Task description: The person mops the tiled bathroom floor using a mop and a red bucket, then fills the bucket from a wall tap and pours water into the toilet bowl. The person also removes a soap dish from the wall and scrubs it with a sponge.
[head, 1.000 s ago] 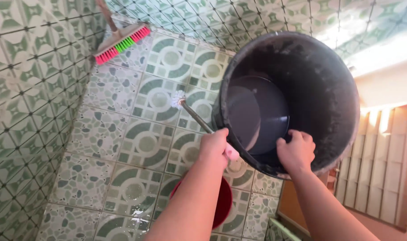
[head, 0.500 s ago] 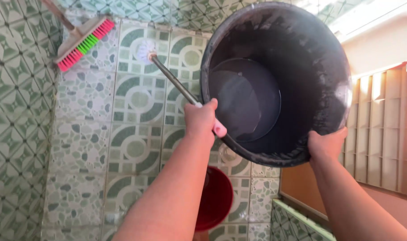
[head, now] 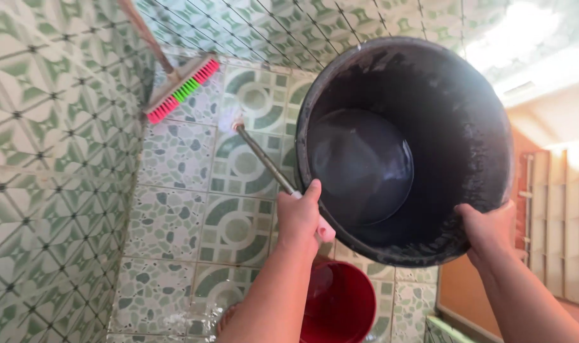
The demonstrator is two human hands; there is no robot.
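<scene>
The tilted black bucket [head: 407, 149] is gripped at its rim by the right hand [head: 490, 232]; a brush [head: 273, 171] is clenched in the left hand [head: 300, 219]. The wet rim could be lost from the fingers onto the red bucket [head: 340, 305] below.

Left hand [head: 300, 218] closed on a pink-handled brush [head: 264, 162], white head down near the tiled floor [head: 169, 222]; right hand [head: 490, 232] gripping the rim of a tilted black bucket [head: 455, 127]; red bucket [head: 340, 305] below; pink-and-green broom [head: 180, 89] against the tiled wall [head: 41, 127].

Push broom [head: 178, 89], red bucket [head: 340, 305], tiled floor [head: 175, 222]
</scene>
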